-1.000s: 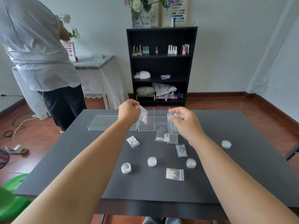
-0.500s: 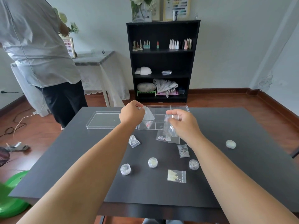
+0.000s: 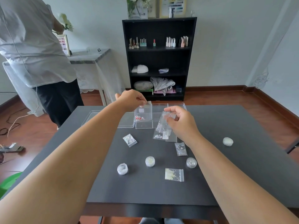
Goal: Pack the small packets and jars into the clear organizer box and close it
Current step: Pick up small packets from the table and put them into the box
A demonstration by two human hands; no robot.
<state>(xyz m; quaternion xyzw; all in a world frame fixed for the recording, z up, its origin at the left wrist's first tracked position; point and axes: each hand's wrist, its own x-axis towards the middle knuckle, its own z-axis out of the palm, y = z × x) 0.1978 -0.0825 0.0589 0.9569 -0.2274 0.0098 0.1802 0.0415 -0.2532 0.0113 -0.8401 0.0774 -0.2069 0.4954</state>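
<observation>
The clear organizer box point(image 3: 176, 105) stands open at the far middle of the dark table, its lid point(image 3: 95, 116) lying flat to the left. My left hand point(image 3: 131, 99) pinches the top of a clear packet with red bits point(image 3: 143, 113), which hangs upright over the box's near-left compartment. My right hand point(image 3: 180, 118) holds a second clear packet point(image 3: 165, 125) just in front of the box. Loose packets point(image 3: 130, 140) point(image 3: 180, 149) point(image 3: 174, 174) point(image 3: 163, 135) and small round jars point(image 3: 122, 168) point(image 3: 150, 161) point(image 3: 191, 162) point(image 3: 227, 141) lie on the table.
A person in a light shirt point(image 3: 32, 50) stands at the far left beside a cloth-covered side table point(image 3: 90, 57). A black shelf unit point(image 3: 159, 59) stands against the back wall. Something green point(image 3: 9, 180) sits on the floor at the left.
My left hand has turned its packet upright and lowered it over the box. My right hand has shifted slightly right with its packet. The view has tilted.
</observation>
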